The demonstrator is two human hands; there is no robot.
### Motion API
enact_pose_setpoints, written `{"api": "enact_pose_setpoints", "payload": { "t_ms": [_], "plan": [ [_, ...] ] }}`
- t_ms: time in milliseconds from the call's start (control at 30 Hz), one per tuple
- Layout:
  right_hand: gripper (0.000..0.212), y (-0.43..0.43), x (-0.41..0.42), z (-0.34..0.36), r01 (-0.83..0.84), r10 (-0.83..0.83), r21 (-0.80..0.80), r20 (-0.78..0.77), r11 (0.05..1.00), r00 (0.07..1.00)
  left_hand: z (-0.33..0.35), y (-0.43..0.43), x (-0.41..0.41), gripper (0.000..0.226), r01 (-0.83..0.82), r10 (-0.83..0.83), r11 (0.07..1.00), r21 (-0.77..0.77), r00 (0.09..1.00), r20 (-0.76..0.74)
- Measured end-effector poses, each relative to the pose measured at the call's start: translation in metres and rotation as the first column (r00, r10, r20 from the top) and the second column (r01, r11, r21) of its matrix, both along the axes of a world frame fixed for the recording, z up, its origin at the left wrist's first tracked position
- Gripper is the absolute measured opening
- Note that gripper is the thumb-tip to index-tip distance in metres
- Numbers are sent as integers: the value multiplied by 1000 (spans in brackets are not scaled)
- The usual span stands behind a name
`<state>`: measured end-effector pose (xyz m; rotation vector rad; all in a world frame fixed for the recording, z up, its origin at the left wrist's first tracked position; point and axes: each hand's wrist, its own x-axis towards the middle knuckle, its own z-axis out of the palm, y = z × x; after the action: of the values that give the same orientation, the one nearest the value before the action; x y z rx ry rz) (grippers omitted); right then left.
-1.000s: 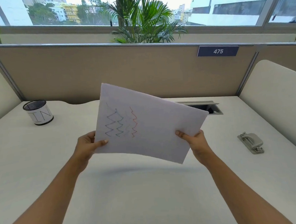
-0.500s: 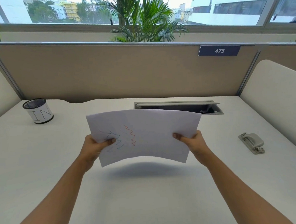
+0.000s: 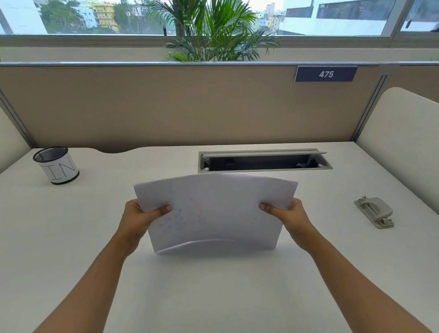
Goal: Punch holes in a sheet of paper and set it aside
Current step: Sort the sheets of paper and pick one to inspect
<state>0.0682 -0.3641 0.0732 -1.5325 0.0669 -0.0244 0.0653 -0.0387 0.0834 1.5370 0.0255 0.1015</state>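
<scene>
A white sheet of paper (image 3: 215, 212) is held over the middle of the desk, bent over on itself so its near edge curls into a fold low by the desktop. Faint coloured zigzag lines show through it at the left. My left hand (image 3: 139, 219) pinches its left edge and my right hand (image 3: 288, 213) pinches its right edge. A grey hole punch (image 3: 374, 211) lies on the desk to the right, well apart from both hands.
A black mesh pen cup (image 3: 56, 165) with a white label stands at the back left. An open cable tray (image 3: 264, 161) is sunk into the white desk (image 3: 220, 293) behind the paper. Beige partition panels close off the back and both sides.
The sheet came down from an upright, tilted hold toward the desk and has been bent over, hiding the drawn side. Both hands lowered with it.
</scene>
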Motion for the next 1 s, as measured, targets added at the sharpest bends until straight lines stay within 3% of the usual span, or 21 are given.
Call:
{"api": "enact_pose_setpoints", "payload": {
  "t_ms": [333, 433, 533, 767, 1000],
  "plan": [
    [17, 1, -2, -8, 10, -10, 12, -8, 1000, 1000, -3, -1, -3, 19, -2, 2, 1000, -26, 1000, -1],
    [21, 0, -3, -10, 3, -3, 17, -17, 1000, 1000, -5, 0, -4, 33, -6, 6, 1000, -27, 1000, -8],
    [23, -1, -5, -16, -12, 12, -2, -39, 1000, 999, -9, -3, -6, 33, 20, -20, 999, -43, 1000, -12],
    [13, -4, -9, -24, -10, 7, -29, -72, 1000, 997, -14, -5, -7, 11, -4, 2, 998, -59, 999, -37],
    [20, -16, -16, -31, 0, 11, 108, -95, 994, 995, -14, -7, -10, 28, -43, 40, 978, -204, 999, -22]
  ]
}}
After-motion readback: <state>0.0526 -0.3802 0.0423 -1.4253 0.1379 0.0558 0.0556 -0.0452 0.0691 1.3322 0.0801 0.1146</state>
